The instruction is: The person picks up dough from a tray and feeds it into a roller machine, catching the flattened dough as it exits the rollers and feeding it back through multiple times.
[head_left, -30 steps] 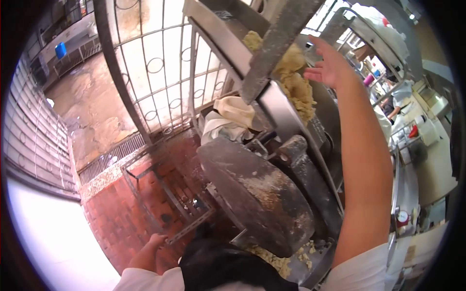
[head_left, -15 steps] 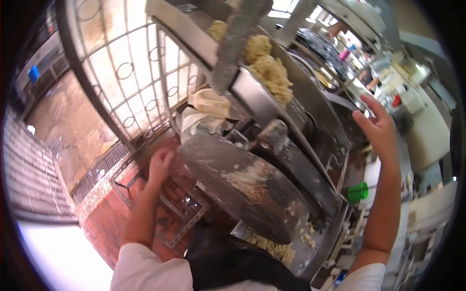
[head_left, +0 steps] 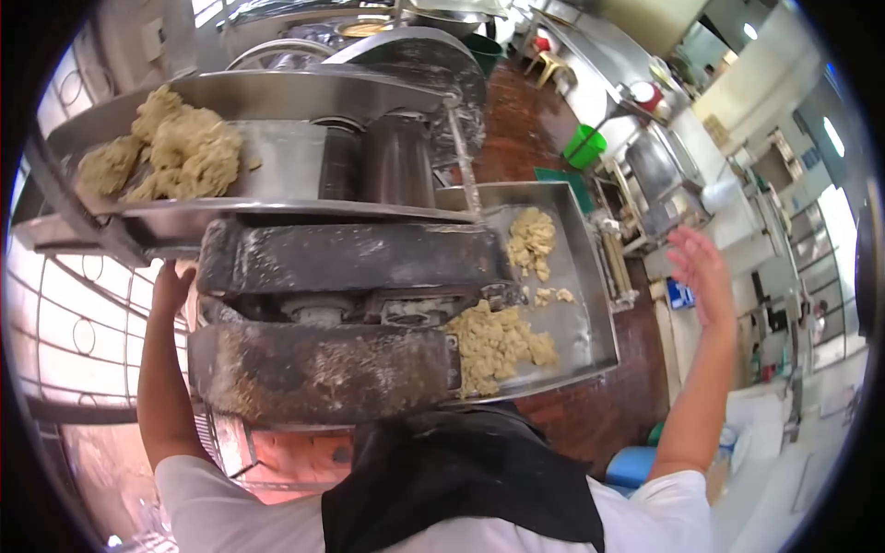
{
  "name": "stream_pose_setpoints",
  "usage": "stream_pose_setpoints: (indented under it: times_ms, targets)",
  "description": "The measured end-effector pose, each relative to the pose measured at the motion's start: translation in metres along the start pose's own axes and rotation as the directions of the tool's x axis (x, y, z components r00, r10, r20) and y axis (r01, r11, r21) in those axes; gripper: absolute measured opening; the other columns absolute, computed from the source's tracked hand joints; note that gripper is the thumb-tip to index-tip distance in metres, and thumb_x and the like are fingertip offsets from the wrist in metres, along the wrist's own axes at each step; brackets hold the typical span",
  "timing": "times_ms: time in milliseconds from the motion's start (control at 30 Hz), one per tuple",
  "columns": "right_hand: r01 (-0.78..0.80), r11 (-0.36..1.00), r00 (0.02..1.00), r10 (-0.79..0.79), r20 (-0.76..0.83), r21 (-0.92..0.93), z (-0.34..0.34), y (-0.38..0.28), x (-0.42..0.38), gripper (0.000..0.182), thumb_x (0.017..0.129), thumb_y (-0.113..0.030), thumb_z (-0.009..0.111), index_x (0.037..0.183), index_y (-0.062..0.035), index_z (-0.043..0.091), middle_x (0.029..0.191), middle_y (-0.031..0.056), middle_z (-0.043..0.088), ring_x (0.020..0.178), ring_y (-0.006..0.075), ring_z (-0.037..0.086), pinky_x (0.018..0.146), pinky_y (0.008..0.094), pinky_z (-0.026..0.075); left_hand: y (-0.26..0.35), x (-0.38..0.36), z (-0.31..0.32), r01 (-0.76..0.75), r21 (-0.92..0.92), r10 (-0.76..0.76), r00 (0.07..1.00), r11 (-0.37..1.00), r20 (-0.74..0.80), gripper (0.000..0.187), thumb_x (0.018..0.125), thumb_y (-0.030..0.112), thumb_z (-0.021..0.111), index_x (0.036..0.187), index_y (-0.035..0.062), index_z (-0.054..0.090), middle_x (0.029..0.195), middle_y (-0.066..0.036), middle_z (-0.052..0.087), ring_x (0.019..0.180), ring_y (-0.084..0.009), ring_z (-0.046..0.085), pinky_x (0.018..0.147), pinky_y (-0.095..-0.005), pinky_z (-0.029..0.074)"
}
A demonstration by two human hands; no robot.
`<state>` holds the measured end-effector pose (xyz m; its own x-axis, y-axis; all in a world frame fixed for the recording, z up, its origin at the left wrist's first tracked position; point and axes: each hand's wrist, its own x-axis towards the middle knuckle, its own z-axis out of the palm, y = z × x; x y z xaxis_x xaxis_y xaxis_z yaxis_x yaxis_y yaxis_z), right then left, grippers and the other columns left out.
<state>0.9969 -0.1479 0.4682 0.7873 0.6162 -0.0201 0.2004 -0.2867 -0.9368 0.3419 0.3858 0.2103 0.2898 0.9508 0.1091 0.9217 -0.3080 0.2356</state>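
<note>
My left hand [head_left: 172, 284] is at the left end of the dark machine housing [head_left: 350, 258], just below the metal rail; its fingers are partly hidden there. My right hand [head_left: 702, 267] is raised at the right, empty, with its fingers apart. Lumps of pale dough [head_left: 189, 152] lie on the upper metal trough [head_left: 277, 209] beside the rollers [head_left: 396, 161]. More crumbly dough [head_left: 498, 346] rests in the lower metal tray [head_left: 590, 286], with a smaller clump [head_left: 530, 241] farther back in it.
A green bucket [head_left: 584, 147] stands on the red floor beyond the tray. Barred grilles [head_left: 83, 327] are at the left. Counters and a metal sink [head_left: 659, 166] line the right. A blue container [head_left: 631, 466] is near my right elbow.
The view has turned to face the machine, bringing the rollers and lower tray into fuller sight. My left hand is now at the machine's left end; my right hand remains raised.
</note>
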Motion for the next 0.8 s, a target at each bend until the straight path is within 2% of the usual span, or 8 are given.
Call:
stream_pose_setpoints:
  times_ms: [33,133,267,333,400,533,600,800]
  targets:
    - [-0.010,1.000,1.000,0.010,-0.009,0.005,-0.009,0.021,-0.006,0.048,0.089,-0.032,0.064,0.128,-0.0076,0.053,0.119,0.0056,0.061,0.099,0.0120,0.059,0.079,0.0243,0.048,-0.003,0.003,0.008,-0.017,-0.060,0.023,0.996,0.998,0.088,0.056,0.084,0.031,0.063,0.126,-0.0033,0.049,0.126,-0.026,0.053,0.119,-0.0404,0.050,0.098,-0.0440,0.042]
    - [-0.158,0.983,0.986,0.162,-0.039,0.097,-0.015,0.075,-0.030,0.047,0.089,-0.032,0.063,0.128,-0.0081,0.052,0.115,0.0063,0.062,0.096,0.0131,0.060,0.078,0.0259,0.048,0.009,-0.011,0.005,-0.091,-0.040,0.092,0.995,0.995,0.036,0.038,0.081,0.023,0.062,0.113,0.0035,0.060,0.118,-0.021,0.059,0.113,-0.0408,0.053,0.093,-0.0455,0.044]
    - [-0.312,0.940,0.949,0.316,-0.010,0.136,0.000,0.104,-0.041,0.045,0.088,-0.032,0.064,0.125,-0.0076,0.054,0.112,0.0066,0.063,0.092,0.0143,0.061,0.076,0.0278,0.048,-0.013,-0.005,0.024,-0.093,-0.077,0.098,0.993,0.993,0.067,0.040,0.079,0.025,0.065,0.113,0.0055,0.060,0.114,-0.021,0.061,0.106,-0.0384,0.058,0.088,-0.0431,0.046]
    - [-0.361,0.933,0.932,0.360,0.027,-0.001,0.007,0.107,-0.041,0.045,0.088,-0.031,0.065,0.124,-0.0069,0.055,0.110,0.0064,0.063,0.091,0.0142,0.061,0.076,0.0283,0.048,-0.027,-0.008,0.054,-0.108,-0.125,0.116,0.991,0.986,0.060,0.041,0.081,0.027,0.063,0.116,0.0058,0.059,0.113,-0.021,0.062,0.108,-0.0365,0.059,0.088,-0.0408,0.047]
    - [-0.340,0.940,0.938,0.340,0.064,-0.020,0.023,0.103,-0.032,0.046,0.086,-0.031,0.066,0.124,-0.0056,0.055,0.108,0.0055,0.063,0.090,0.0135,0.061,0.076,0.0286,0.048,0.014,-0.029,0.011,-0.087,-0.222,0.109,0.990,0.971,0.087,0.043,0.082,0.032,0.062,0.117,0.0064,0.058,0.108,-0.020,0.064,0.105,-0.0364,0.061,0.087,-0.0400,0.048]
    - [-0.238,0.943,0.937,0.286,0.199,-0.232,0.037,0.098,-0.027,0.049,0.084,-0.030,0.068,0.123,-0.0029,0.056,0.105,0.0045,0.064,0.088,0.0125,0.060,0.074,0.0293,0.049,0.001,-0.034,0.008,0.006,0.142,-0.035,0.979,0.990,0.203,0.037,0.082,0.034,0.063,0.113,0.0153,0.063,0.106,-0.012,0.067,0.103,-0.0279,0.063,0.087,-0.0436,0.049]
    - [-0.207,0.936,0.938,0.273,0.216,-0.283,0.035,0.097,-0.032,0.048,0.084,-0.028,0.068,0.123,-0.0020,0.057,0.104,0.0052,0.064,0.089,0.0130,0.061,0.073,0.0293,0.050,0.066,-0.052,-0.037,-0.116,0.376,0.003,0.958,0.919,0.288,0.033,0.082,0.032,0.063,0.112,0.0173,0.063,0.107,-0.010,0.067,0.105,-0.0268,0.062,0.089,-0.0459,0.048]
    - [-0.259,0.917,0.931,0.321,0.175,-0.304,0.011,0.105,-0.051,0.046,0.084,-0.027,0.067,0.121,-0.0014,0.058,0.107,0.0065,0.064,0.091,0.0134,0.061,0.073,0.0287,0.050,0.050,-0.038,0.005,0.004,0.024,-0.004,1.000,1.000,-0.011,0.044,0.082,0.030,0.063,0.120,0.0094,0.057,0.119,-0.017,0.059,0.111,-0.0341,0.055,0.094,-0.0428,0.045]
